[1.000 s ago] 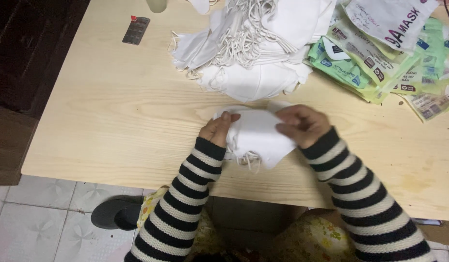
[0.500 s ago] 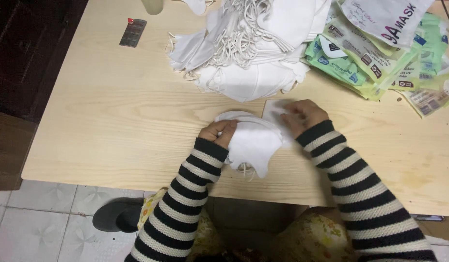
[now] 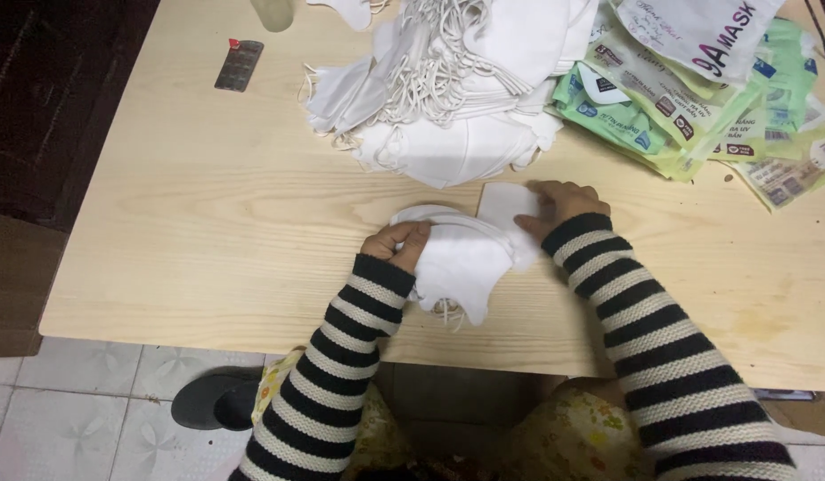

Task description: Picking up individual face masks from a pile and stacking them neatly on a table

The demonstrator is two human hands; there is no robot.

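Currently, head view: left hand (image 3: 396, 244) pinching edge of folded white mask (image 3: 461, 258) near front of table (image 3: 190, 232); right hand (image 3: 555, 203) fingers flat on small white sheet (image 3: 506, 203) touching mask; mask pile (image 3: 457, 89) behind; green packets (image 3: 698, 98) far right.

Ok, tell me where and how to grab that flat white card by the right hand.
Probably pinch the white card at its free left edge, coming from the left. It lies flat on the table, and the right hand covers its right side, while the folded mask overlaps its lower edge.
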